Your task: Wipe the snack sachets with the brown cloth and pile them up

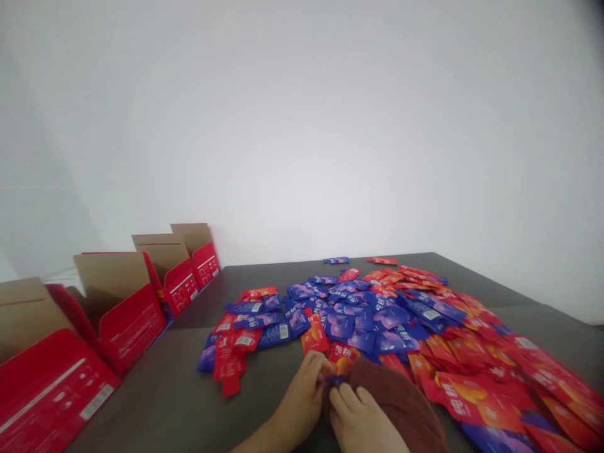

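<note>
Head view: light, slick packet

Your left hand and right hand meet at a mostly hidden blue packet, by soft-looking brown cloth; can't tell if either's clamped. Probably bendy; pinch the flat edge.

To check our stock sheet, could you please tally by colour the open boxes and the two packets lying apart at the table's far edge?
Red boxes: 4
Blue packet: 1
Red packet: 1
Total: 6
</note>
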`<state>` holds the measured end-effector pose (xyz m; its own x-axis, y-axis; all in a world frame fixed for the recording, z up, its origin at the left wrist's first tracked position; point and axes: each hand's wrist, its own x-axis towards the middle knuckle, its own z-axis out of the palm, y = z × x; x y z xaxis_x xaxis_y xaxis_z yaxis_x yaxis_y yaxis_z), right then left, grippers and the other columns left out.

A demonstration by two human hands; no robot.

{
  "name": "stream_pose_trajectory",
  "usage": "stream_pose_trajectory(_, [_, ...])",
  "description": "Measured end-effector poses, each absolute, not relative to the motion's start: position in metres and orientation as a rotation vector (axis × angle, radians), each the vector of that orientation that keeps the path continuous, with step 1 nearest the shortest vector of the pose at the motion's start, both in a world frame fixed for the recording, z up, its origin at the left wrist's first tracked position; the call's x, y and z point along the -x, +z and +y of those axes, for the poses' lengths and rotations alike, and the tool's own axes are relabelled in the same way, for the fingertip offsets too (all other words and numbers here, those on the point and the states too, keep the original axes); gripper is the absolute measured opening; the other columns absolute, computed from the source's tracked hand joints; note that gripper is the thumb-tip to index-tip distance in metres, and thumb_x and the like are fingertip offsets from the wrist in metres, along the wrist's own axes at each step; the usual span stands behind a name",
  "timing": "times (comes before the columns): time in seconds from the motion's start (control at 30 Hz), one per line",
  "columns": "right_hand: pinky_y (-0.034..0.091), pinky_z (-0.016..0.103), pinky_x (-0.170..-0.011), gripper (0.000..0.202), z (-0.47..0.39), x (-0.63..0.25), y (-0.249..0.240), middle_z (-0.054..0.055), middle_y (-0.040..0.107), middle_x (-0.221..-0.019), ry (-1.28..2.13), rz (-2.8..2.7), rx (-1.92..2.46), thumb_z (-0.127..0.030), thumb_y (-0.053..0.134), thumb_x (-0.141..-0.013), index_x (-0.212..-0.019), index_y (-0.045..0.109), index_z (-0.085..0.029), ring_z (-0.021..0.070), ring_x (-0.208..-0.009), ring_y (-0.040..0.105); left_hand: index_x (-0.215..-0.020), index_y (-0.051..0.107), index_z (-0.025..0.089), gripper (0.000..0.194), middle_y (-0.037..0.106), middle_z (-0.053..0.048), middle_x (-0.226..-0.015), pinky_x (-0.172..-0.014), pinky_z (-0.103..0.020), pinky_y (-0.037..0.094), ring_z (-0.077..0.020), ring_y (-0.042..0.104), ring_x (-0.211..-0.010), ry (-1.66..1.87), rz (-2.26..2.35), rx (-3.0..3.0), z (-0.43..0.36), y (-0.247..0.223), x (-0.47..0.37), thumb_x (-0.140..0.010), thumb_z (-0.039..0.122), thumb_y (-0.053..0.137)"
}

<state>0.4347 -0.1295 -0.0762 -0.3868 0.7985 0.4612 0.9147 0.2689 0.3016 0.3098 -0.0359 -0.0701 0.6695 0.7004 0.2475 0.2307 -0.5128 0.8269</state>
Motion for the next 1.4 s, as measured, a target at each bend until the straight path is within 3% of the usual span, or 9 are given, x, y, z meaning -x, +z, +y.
stream_pose_trajectory(0.2, [0.044,0.036,-0.069,0.028,-0.141,-0.474,-0.052,0.008,0.067,-0.09,-0.696,-2.208,1.939,-0.003,0.054,-0.074,-0.089,0.071,-0.018,0.0235,-0.083,0.057,-0.094,0.052,0.019,0.031,0.052,0.001,-0.088,-0.074,-0.024,0.039,-0.0134,0.05,-0.078,0.652,0.769,-1.964,-0.031,-0.069,-0.309,-0.07,0.001,0.045])
stream_pose_trajectory(0.3, [0.043,0.036,-0.066,0.027,-0.137,-0.476,-0.038,0.008,0.067,-0.087,-0.611,-2.125,2.111,0.0,0.052,-0.075,-0.084,0.071,-0.017,0.0239,-0.082,0.058,-0.091,0.051,0.019,0.029,0.054,0.003,-0.083,-0.068,-0.023,0.038,-0.0117,0.05,-0.073,0.613,0.717,-1.817,-0.025,-0.068,-0.311,-0.067,0.002,0.048])
stream_pose_trajectory(0.57, [0.042,0.032,-0.069,0.02,-0.124,-0.407,-0.066,0.009,0.066,-0.092,-0.541,-2.488,1.564,-0.012,0.05,-0.087,-0.096,0.068,-0.015,0.0202,-0.088,0.055,-0.086,0.056,0.016,0.029,0.059,0.001,-0.08,-0.067,-0.024,0.039,-0.0134,0.054,-0.074,0.555,0.655,-1.663,-0.009,-0.08,-0.314,-0.059,0.006,0.052])
stream_pose_trajectory(0.8, [0.045,0.033,-0.069,0.038,-0.148,-0.474,-0.053,0.009,0.067,-0.1,-0.49,-2.288,2.01,0.002,0.048,-0.079,-0.104,0.068,-0.018,0.0227,-0.091,0.059,-0.084,0.056,0.017,0.029,0.054,0.004,-0.074,-0.065,-0.023,0.038,-0.0123,0.05,-0.069,0.579,0.657,-1.729,-0.017,-0.074,-0.314,-0.059,0.003,0.049])
stream_pose_trajectory(0.93, [0.046,0.034,-0.064,0.037,-0.148,-0.501,-0.043,0.011,0.066,-0.089,-0.502,-2.095,2.331,0.005,0.042,-0.078,-0.087,0.071,-0.015,0.0246,-0.082,0.062,-0.085,0.055,0.016,0.028,0.055,0.003,-0.076,-0.063,-0.023,0.037,-0.012,0.05,-0.069,0.564,0.695,-1.735,-0.018,-0.069,-0.314,-0.062,0.002,0.049])
stream_pose_trajectory(1.2, [0.047,0.03,-0.065,0.04,-0.148,-0.449,-0.061,0.01,0.064,-0.103,-0.6,-2.331,1.836,0.004,0.042,-0.079,-0.106,0.064,-0.016,0.0213,-0.087,0.06,-0.086,0.054,0.017,0.029,0.055,0.003,-0.077,-0.065,-0.022,0.038,-0.0115,0.05,-0.069,0.565,0.749,-1.823,-0.024,-0.068,-0.314,-0.065,0.0,0.047])
stream_pose_trajectory(1.4, [0.048,0.032,-0.062,0.046,-0.15,-0.489,-0.052,0.01,0.066,-0.101,-0.449,-2.191,2.227,0.006,0.039,-0.078,-0.107,0.067,-0.016,0.0222,-0.081,0.064,-0.098,0.054,0.017,0.037,0.056,0.003,-0.082,-0.063,-0.021,0.038,-0.0107,0.05,-0.069,0.472,0.744,-1.855,-0.032,-0.061,-0.311,-0.064,0.003,0.054])
